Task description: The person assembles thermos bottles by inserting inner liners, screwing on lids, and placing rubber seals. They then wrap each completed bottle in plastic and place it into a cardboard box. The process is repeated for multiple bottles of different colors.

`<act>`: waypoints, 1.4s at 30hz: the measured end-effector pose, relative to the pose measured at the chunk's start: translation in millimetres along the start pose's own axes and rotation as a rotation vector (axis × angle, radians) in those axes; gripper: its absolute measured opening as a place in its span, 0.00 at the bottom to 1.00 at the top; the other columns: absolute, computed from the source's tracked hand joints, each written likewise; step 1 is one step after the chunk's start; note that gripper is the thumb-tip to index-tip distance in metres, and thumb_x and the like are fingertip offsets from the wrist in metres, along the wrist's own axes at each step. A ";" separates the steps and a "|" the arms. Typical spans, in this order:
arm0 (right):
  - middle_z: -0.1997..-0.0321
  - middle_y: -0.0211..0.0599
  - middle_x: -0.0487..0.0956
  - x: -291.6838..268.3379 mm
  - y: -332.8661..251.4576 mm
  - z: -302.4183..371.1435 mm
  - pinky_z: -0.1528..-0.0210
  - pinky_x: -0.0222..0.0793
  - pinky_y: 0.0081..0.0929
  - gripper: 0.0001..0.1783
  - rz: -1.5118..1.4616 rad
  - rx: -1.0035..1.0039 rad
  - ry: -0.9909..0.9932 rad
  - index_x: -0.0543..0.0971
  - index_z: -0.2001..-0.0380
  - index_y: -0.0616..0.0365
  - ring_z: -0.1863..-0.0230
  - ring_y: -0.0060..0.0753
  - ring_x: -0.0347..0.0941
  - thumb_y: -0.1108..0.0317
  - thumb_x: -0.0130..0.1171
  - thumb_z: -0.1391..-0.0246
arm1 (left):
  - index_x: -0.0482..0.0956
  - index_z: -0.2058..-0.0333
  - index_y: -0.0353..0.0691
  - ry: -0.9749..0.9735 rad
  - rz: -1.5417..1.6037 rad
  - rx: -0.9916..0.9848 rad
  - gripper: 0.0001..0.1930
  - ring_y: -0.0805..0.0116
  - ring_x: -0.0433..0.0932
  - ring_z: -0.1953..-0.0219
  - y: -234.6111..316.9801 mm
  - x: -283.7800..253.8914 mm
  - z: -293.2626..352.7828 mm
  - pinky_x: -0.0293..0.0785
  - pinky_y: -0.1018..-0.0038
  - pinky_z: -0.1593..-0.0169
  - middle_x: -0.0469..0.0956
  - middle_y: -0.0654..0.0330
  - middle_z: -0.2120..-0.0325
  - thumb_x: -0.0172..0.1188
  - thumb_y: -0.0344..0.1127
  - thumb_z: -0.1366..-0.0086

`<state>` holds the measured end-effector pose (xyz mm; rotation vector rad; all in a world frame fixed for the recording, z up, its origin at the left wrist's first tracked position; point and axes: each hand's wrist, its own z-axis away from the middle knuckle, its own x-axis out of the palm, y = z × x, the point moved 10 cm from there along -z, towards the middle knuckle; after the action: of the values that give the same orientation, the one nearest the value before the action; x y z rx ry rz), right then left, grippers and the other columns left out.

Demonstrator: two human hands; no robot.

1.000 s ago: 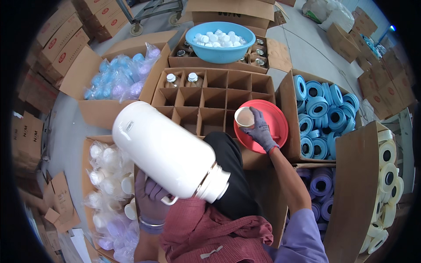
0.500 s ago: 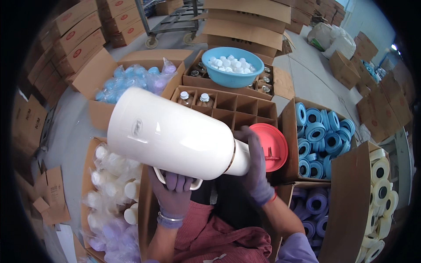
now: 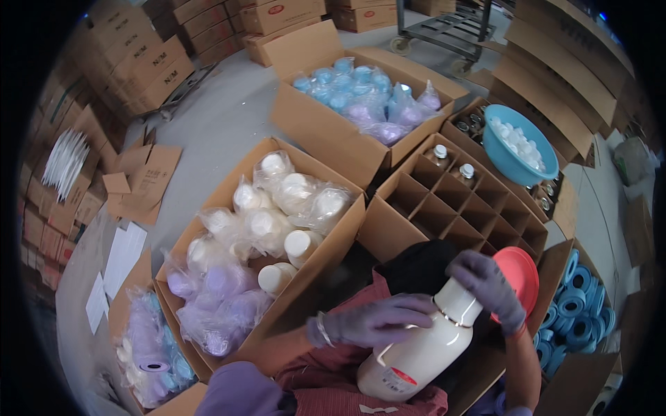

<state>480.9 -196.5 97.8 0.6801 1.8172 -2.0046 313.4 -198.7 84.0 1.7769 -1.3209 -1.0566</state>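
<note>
A large white vacuum flask (image 3: 420,357) with a red-and-white sticker stands tilted on my lap, its top leaning right. A thin metallic ring lies below its white cap (image 3: 458,303). My right hand (image 3: 489,284), in a thin purple glove, wraps round the cap from above. Against the flask's upper side lies my left hand (image 3: 378,320), gloved alike, with its fingers stretched out. The flask's handle is mostly hidden. Just behind my right hand is a red round dish (image 3: 519,277).
At left, a carton (image 3: 184,239) holds bagged white and purple cups. Ahead, a divided carton (image 3: 416,184) contains two capped bottles. Beyond it sits a blue basin (image 3: 510,163) of small white caps. Blue rings (image 3: 576,305) fill a carton at right.
The view has swung left. The flask has gone from lying across to leaning upright on my lap. My left hand has left its handle for its upper side; my right hand stays at the cap.
</note>
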 end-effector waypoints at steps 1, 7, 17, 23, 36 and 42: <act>0.70 0.42 0.76 0.3 -6.8 2.8 0.61 0.70 0.30 0.16 0.022 0.091 0.000 0.80 0.65 0.64 0.66 0.36 0.75 0.59 0.56 0.39 | 0.74 0.42 0.37 -0.052 0.158 -0.225 0.19 0.59 0.69 0.37 -13.7 -20.5 12.6 0.62 0.64 0.34 0.73 0.53 0.42 0.56 0.34 0.30; 0.62 0.40 0.79 -21.9 -18.9 3.1 0.53 0.71 0.24 0.16 0.182 -0.218 -0.042 0.78 0.58 0.65 0.59 0.33 0.78 0.66 0.44 0.36 | 0.76 0.46 0.38 0.751 -1.456 -0.969 0.28 0.51 0.69 0.41 -88.4 -268.9 219.5 0.57 0.56 0.33 0.76 0.49 0.50 0.65 0.48 0.42; 0.58 0.42 0.77 -33.9 9.2 -21.3 0.50 0.73 0.26 0.17 -0.053 0.028 -0.043 0.77 0.55 0.65 0.57 0.30 0.78 0.64 0.57 0.41 | 0.80 0.75 0.40 0.769 -1.614 -0.777 0.11 0.56 0.77 0.68 -20.7 -321.2 220.6 0.73 0.60 0.56 0.78 0.54 0.72 0.62 0.42 0.42; 0.50 0.41 0.77 20.6 -66.2 -94.1 0.47 0.72 0.27 0.29 -0.207 -0.226 0.000 0.76 0.48 0.66 0.48 0.34 0.75 0.55 0.66 0.47 | 0.72 0.48 0.38 0.598 0.265 -0.015 0.19 0.65 0.76 0.53 15.4 -280.8 1.3 0.79 0.61 0.49 0.75 0.58 0.55 0.61 0.26 0.38; 0.48 0.43 0.74 -129.1 61.7 -102.2 0.40 0.72 0.49 0.26 -1.522 -0.098 0.387 0.71 0.50 0.60 0.48 0.45 0.76 0.49 0.57 0.38 | 0.55 0.30 0.39 0.090 -0.173 -0.074 0.43 0.66 0.51 0.28 -67.7 -152.7 -99.2 0.46 0.63 0.27 0.59 0.56 0.32 0.66 0.48 0.38; 0.29 0.49 0.57 -72.1 28.6 -64.9 0.29 0.47 0.60 0.72 0.325 -0.282 0.362 0.51 0.29 0.56 0.30 0.55 0.57 0.31 0.72 0.71 | 0.81 0.52 0.37 0.560 -0.005 -0.395 0.18 0.75 0.75 0.62 -161.6 -125.6 -104.2 0.74 0.74 0.54 0.80 0.64 0.65 0.65 0.43 0.35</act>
<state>563.7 -139.9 110.8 1.2170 1.9774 -1.4515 454.3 -30.7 15.9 1.6067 -0.7093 -0.6838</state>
